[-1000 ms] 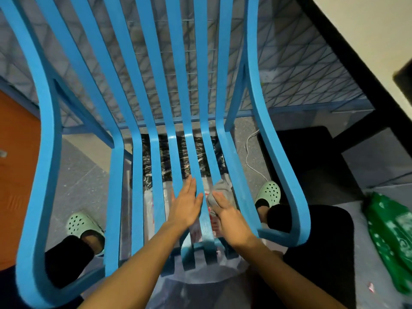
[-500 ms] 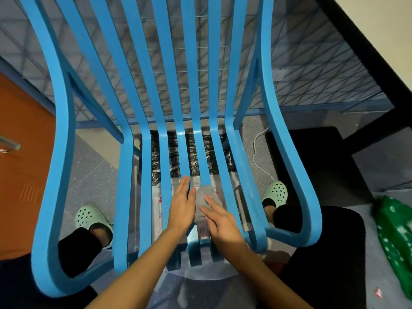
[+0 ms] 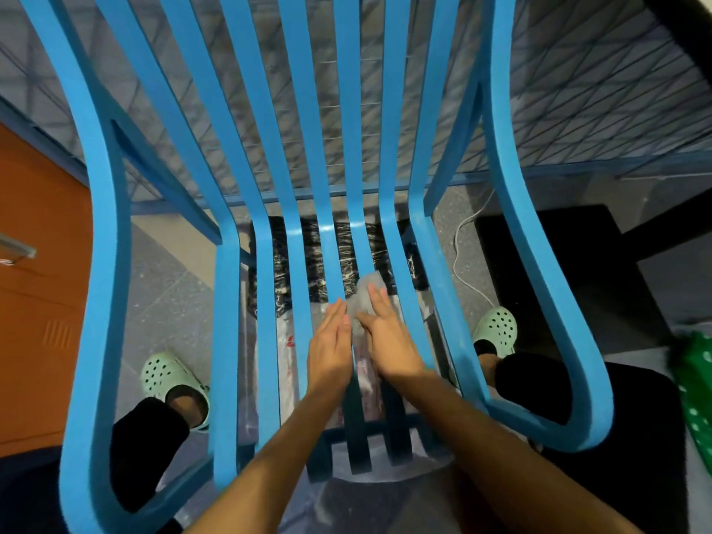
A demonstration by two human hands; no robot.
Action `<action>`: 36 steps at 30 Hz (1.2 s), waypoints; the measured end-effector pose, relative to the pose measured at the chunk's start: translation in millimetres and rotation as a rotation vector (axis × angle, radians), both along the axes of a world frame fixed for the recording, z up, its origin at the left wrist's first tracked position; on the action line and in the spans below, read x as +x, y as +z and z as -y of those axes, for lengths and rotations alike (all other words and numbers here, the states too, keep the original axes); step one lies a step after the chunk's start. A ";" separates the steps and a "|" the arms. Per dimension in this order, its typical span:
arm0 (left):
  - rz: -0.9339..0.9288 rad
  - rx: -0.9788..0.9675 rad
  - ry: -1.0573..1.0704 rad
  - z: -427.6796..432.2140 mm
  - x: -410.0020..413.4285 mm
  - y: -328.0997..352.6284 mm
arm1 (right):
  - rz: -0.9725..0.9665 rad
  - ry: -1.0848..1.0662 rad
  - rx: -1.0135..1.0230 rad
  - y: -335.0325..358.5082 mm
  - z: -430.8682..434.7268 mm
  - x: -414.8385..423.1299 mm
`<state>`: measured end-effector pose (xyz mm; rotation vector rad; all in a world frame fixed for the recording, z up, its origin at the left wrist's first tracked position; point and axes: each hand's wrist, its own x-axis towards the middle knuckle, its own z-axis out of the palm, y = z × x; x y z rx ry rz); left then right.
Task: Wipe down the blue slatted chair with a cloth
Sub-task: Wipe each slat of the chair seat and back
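The blue slatted chair point(image 3: 266, 287) fills the view, seen from above, its seat slats running toward me. A small grey cloth point(image 3: 366, 291) lies on a middle seat slat. My right hand point(image 3: 389, 337) presses flat on the cloth with straight fingers, the cloth's far end showing past the fingertips. My left hand point(image 3: 329, 344) rests flat on the slat just to the left, fingers straight, its side against the cloth and the right hand.
My feet in pale green clogs point(image 3: 173, 383) point(image 3: 497, 329) stand either side of the seat. Plastic wrap and a black bag point(image 3: 346, 264) lie under the slats. A white cable point(image 3: 462, 256), an orange panel point(image 3: 38, 302) and a green bag point(image 3: 697, 395) flank the chair.
My right hand has slid the cloth from a right-hand slat leftward and then farther up the middle slat. My left hand has stayed flat beside it. The camera has moved closer.
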<state>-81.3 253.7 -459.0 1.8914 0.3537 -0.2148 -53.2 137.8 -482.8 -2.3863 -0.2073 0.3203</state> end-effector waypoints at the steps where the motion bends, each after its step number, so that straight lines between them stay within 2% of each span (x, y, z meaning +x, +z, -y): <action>1: 0.005 -0.005 0.010 0.7 2.9 0.4 | 0.015 0.030 -0.051 7.6 -2.7 13.5; 4: -0.015 -0.008 0.049 0.6 12.3 3.9 | 0.028 0.010 -0.181 15.9 -20.1 70.4; 7: -0.050 0.048 0.021 1.0 15.4 2.4 | -0.147 -0.090 -0.127 12.3 -29.5 110.1; 11: -0.066 0.062 -0.030 0.6 15.4 1.4 | -0.167 -0.040 -0.197 8.4 -25.1 124.0; 15: -0.046 0.081 -0.033 1.9 19.1 8.5 | 0.008 0.055 -0.260 4.8 -7.6 74.8; 16: -0.030 0.091 -0.038 1.8 18.3 10.1 | 0.013 0.071 -0.223 2.5 -3.3 54.6; 18: 0.008 0.102 -0.040 -0.9 15.6 12.8 | -0.020 0.136 -0.150 8.3 1.7 14.4; 20: 0.032 0.110 -0.053 2.0 15.1 16.7 | -0.165 0.117 -0.043 13.9 11.6 -19.6; 23: 0.028 0.136 -0.109 13.2 7.9 20.4 | -0.256 0.169 -0.018 15.2 37.9 -53.3; 27: 0.012 0.136 -0.224 28.9 -11.8 21.5 | -0.256 0.083 0.028 41.6 69.1 -81.5; 32: 0.004 0.191 -0.315 40.6 -29.0 26.8 | 0.023 -0.005 -0.070 78.4 112.0 -103.6; 34: -0.015 0.204 -0.352 44.8 -32.4 25.9 | 0.058 -0.016 -0.146 74.1 125.0 -113.0; 36: -0.033 0.218 -0.378 47.7 -35.0 22.3 | -0.034 -0.029 -0.161 60.5 129.1 -126.1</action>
